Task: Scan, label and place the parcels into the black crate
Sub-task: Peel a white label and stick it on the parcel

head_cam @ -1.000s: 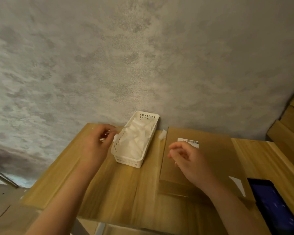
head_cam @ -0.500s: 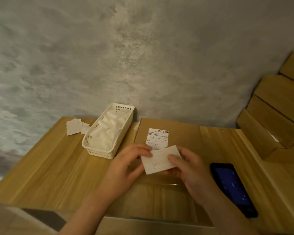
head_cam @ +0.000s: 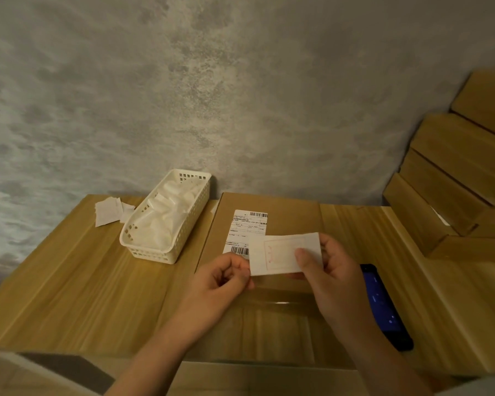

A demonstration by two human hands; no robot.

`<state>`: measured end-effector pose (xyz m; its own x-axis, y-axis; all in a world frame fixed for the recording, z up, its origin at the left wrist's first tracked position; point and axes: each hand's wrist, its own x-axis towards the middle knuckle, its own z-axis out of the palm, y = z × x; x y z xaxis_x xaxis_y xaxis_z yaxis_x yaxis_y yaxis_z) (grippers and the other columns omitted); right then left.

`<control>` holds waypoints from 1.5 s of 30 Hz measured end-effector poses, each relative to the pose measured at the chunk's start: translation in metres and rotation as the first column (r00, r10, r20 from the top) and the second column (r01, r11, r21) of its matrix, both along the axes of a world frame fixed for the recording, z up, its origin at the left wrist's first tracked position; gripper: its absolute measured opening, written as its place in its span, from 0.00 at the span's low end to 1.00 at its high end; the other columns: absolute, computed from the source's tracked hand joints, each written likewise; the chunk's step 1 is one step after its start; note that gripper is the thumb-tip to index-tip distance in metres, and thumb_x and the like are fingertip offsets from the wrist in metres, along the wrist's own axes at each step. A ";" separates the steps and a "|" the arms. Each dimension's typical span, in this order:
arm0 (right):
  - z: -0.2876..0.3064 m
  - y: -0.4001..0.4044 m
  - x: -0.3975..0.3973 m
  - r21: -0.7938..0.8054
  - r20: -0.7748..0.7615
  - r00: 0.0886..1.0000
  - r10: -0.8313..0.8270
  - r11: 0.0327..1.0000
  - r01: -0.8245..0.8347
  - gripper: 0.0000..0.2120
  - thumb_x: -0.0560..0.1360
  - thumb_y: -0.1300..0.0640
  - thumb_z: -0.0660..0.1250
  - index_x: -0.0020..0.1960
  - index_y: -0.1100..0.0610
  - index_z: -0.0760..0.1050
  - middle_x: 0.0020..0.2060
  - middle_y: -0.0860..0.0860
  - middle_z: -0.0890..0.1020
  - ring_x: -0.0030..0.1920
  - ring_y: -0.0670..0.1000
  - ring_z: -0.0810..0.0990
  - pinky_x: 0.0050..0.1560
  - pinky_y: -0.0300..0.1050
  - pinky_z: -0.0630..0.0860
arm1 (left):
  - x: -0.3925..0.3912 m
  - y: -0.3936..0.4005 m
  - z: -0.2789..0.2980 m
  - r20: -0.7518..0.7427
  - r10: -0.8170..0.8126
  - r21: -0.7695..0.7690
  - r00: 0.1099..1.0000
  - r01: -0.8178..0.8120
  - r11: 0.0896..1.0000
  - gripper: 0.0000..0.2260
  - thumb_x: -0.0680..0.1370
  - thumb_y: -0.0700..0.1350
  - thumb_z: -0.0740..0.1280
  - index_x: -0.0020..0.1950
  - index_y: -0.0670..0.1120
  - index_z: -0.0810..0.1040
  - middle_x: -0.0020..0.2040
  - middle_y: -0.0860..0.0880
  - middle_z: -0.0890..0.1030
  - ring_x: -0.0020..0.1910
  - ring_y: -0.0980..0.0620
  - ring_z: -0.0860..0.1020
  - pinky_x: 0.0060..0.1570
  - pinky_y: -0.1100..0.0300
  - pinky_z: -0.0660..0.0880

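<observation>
Hands over a flat cardboard parcel [head_cam: 272, 224] lying on a wooden table [head_cam: 77, 281], its far edge against the grey wall. Right hand [head_cam: 333, 277] gripping a white label sheet [head_cam: 283, 252], thumb pressed on its face and fingers curled behind the right edge. Left hand [head_cam: 220, 281] curled, fingertips pinching the sheet's lower left corner. Sheet held just above the parcel, overlapping the lower right corner of a printed shipping label [head_cam: 245, 231] stuck on the parcel's top. White slotted basket [head_cam: 166, 224] full of white paper pieces just left of the parcel, near the table's far edge. Loose paper scraps [head_cam: 109, 211] at the far left corner. Dark phone [head_cam: 383, 307] with a blue screen flat near the right edge, partly behind the right wrist. Stacked cardboard boxes [head_cam: 455, 181] piled at the far right corner. Black crate out of frame.
</observation>
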<state>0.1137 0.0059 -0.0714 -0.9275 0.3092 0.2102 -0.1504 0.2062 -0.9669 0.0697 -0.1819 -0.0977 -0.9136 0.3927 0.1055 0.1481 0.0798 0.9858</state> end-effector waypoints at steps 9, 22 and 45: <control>-0.003 0.003 -0.003 0.009 0.008 1.000 -0.009 1.000 0.009 0.08 0.77 0.56 0.66 0.53 0.45 0.74 0.48 0.43 0.82 0.49 0.36 0.81 0.38 0.33 0.79 | -0.001 0.001 -0.001 -0.003 -0.019 0.006 1.000 0.019 1.000 0.07 0.74 0.48 0.66 0.43 0.48 0.81 0.37 0.46 0.83 0.39 0.48 0.76 0.43 0.61 0.72; -0.010 -0.012 -0.002 0.501 -0.185 0.983 0.002 0.861 0.092 0.22 0.76 0.45 0.65 0.67 0.53 0.69 0.59 0.41 0.74 0.58 0.36 0.73 0.51 0.27 0.72 | 0.002 -0.004 0.013 -0.121 -0.043 0.067 0.992 0.052 0.996 0.09 0.72 0.53 0.68 0.44 0.48 0.81 0.35 0.45 0.75 0.35 0.49 0.72 0.38 0.61 0.70; -0.005 -0.053 -0.043 0.032 0.050 0.997 0.058 0.998 -0.059 0.06 0.78 0.56 0.65 0.44 0.56 0.77 0.39 0.45 0.83 0.41 0.41 0.81 0.37 0.30 0.75 | -0.036 -0.075 0.009 0.083 -0.068 0.267 0.994 0.044 0.963 0.06 0.70 0.50 0.69 0.40 0.49 0.82 0.45 0.44 0.83 0.46 0.47 0.81 0.49 0.58 0.79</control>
<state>0.0703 -0.0466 -0.0765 -0.9533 0.2475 0.1731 -0.1155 0.2310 -0.9661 0.0340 -0.2569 -0.0886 -0.9015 0.4128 0.1300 0.0539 -0.1910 0.9801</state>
